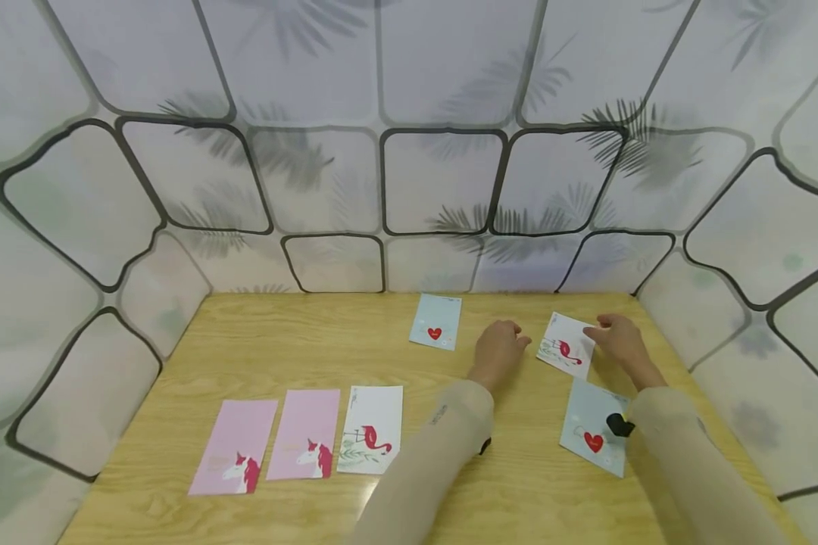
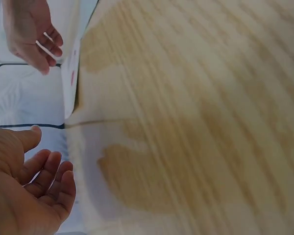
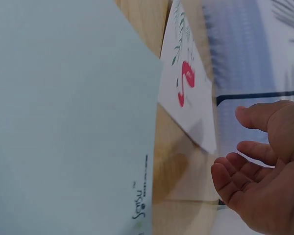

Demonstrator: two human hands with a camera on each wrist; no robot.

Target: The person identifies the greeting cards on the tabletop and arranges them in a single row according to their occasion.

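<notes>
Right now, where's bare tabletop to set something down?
Widest: the table's back-left, behind the two unicorn cards, left of the back heart card. Smaller: front-centre, between the left sleeve and the front heart card. Crowded: the right side, where that card sits close to the right flamingo card, with the right hand at the flamingo's edge.

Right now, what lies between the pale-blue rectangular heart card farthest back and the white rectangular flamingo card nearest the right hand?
In the head view, the person's left hand shows between them.
</notes>
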